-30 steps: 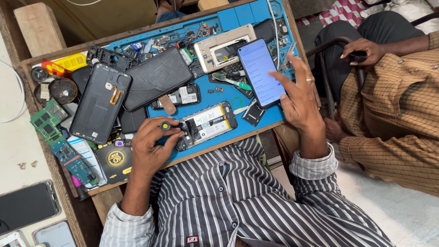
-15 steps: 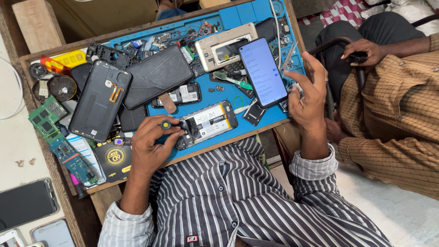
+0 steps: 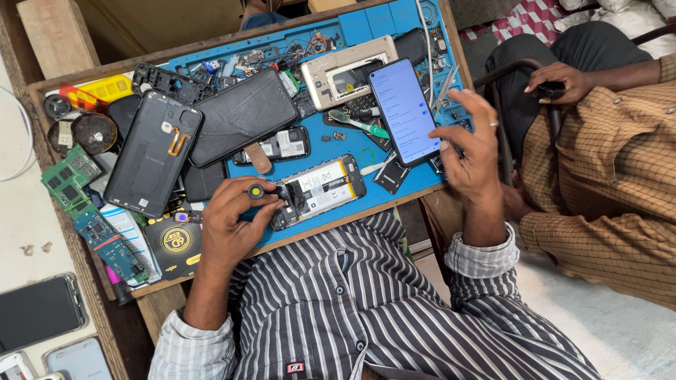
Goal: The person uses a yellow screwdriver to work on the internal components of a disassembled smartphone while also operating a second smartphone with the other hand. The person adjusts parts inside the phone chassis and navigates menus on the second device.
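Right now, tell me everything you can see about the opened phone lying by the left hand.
The opened phone lies flat near the blue mat's front edge, back cover off. A pale battery with a yellow end strip fills its middle inside a dark frame. Its near end meets the left hand, whose fingers grip a black screwdriver with a yellow cap. The right hand is apart from it.
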